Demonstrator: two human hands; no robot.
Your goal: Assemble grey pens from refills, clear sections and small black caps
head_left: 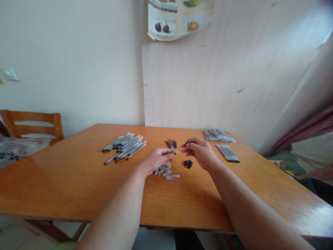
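My left hand (159, 159) is closed in a pinch on a small clear pen cap (178, 149), which points up toward the right. My right hand (198, 150) faces it just to the right, fingertips pinched together at the cap's far end; whatever they hold is too small to make out. Behind the left fingertips lie thin dark pen refills (171, 143), fanned out on the table. Below that hand is a loose heap of clear pen caps (166, 171), partly hidden by it. A cluster of small black plugs (187, 164) sits under my right hand.
Many grey pens with black ends (126, 146) are piled on the wooden table (78, 180) at left. To the right lie a row of pens (228, 153) and a bagged bundle (219, 135). A plastic bag with black parts (18, 149) is at far left, near a chair (33, 130).
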